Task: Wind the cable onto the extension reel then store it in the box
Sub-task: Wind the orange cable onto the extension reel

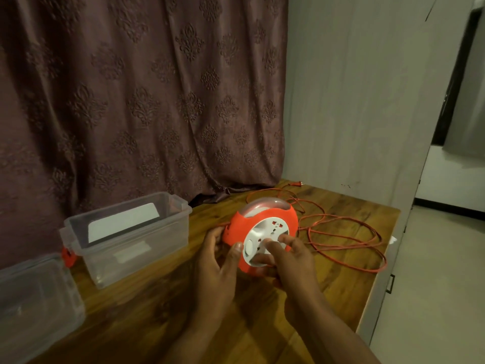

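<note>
Wooden table, curtain behind. Your right hand lies on white hub of reel, fingers curled onto hub face, ready to crank. Your left hand grips reel's orange rim, thumb on front. Reel stands tilted, face toward you. Loose cable sprawls from 1 to 3 o'clock of reel, plug far at 1. Open box at 9 o'clock, nearer left hand.

Free: bare desk nearside | Blocked left: open box, lid | Blocked right: cable loops sprawling
</note>
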